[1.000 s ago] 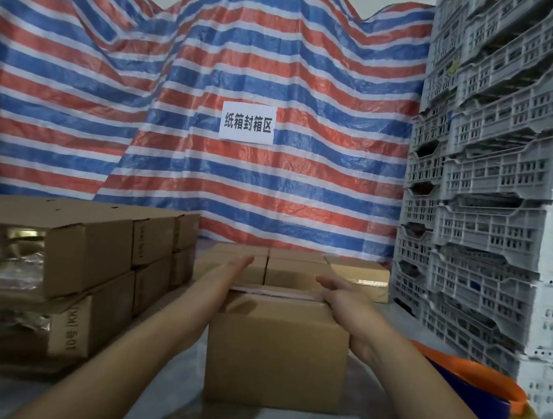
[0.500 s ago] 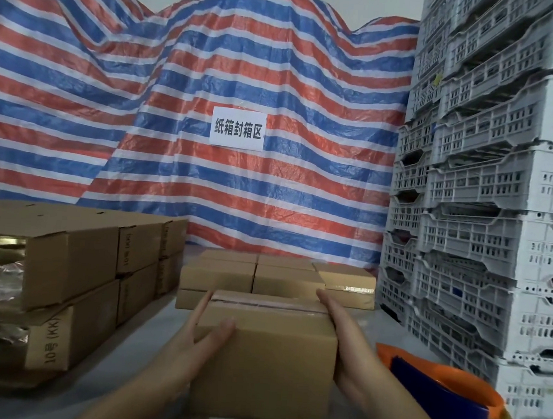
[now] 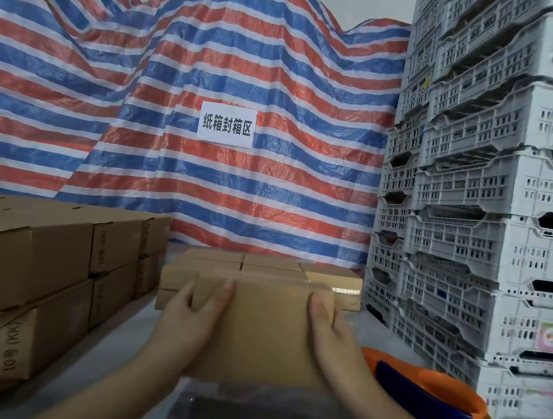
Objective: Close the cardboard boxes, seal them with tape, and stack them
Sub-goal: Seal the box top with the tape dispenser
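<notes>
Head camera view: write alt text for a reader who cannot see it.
Two bare hands, left hand and right hand, grip a closed cardboard box by its sides, in front of a low row of boxes. Stacked cartons stand left, white plastic crates right, a striped tarp behind.

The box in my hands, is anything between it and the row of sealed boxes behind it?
Nothing visible. Both hands, left hand and right hand, hold the cardboard box by its sides, lifted in front of the low row of boxes. The orange tape dispenser sits off right.
</notes>
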`<state>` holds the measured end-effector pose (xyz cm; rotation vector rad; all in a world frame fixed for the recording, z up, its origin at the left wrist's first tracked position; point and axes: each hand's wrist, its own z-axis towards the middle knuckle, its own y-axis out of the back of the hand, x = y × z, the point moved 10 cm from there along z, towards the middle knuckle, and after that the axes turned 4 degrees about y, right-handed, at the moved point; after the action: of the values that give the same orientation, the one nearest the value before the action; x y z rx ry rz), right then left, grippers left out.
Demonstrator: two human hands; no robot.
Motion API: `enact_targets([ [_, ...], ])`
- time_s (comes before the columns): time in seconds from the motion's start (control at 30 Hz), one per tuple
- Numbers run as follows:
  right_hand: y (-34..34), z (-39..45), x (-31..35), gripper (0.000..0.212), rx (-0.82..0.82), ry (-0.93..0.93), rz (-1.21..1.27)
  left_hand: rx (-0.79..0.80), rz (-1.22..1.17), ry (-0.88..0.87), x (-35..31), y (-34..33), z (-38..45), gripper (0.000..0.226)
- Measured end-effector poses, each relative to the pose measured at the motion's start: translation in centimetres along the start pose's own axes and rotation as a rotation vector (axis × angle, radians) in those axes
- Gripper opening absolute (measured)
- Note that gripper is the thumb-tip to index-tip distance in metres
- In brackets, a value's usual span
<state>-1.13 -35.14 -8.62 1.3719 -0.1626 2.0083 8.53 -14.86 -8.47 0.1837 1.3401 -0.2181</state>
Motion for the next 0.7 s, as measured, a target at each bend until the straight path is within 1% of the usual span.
enact_targets([
  [0.07, 2.9, 3.1, 1.4, 0.062, -0.129, 0.01, -0.017, -0.034, -0.004, -0.052, -2.9, -1.9, 2.1, 0.049],
  [0.13, 6.0, 6.3, 2.3, 0.063, -0.195, 0.005, 0.012, -0.015, -0.001, -0.046, -5.3, -4.8, 4.5, 0.047],
  [0.2, 9.2, 9.5, 2.2, 0.069, -0.23, -0.04, 0.045, 0.081, -0.04, -0.007, -6.9, -8.6, 6.8, 0.046],
  [0.3, 12.9, 13.2, -0.4, 0.073, -0.193, -0.181, 0.044, 0.224, -0.046, 0.093, -6.8, -14.2, 9.4, 0.051],
  [0.4, 16.1, 16.0, -4.7, 0.066, -0.157, -0.285, -0.032, 0.35, -0.021, 0.2, -3.7, -19.2, 11.1, 0.041],
  [0.5, 17.2, 17.4, -9.9, 0.061, -0.078, -0.405, -0.088, 0.454, -0.002, 0.357, 1.8, -23.2, 12.0, 0.026],
  [0.57, 17.8, 17.6, -13.8, 0.062, -0.041, -0.51, -0.125, 0.481, -0.025, 0.453, 5.1, -25.3, 12.8, 0.024],
  [0.6, 18.0, 17.7, -15.5, 0.064, -0.017, -0.561, -0.135, 0.481, -0.042, 0.481, 6.3, -25.9, 13.3, 0.026],
  [0.7, 18.4, 17.9, -19.1, 0.064, 0.023, -0.668, -0.116, 0.454, -0.073, 0.481, 7.8, -26.7, 15.1, 0.031],
])
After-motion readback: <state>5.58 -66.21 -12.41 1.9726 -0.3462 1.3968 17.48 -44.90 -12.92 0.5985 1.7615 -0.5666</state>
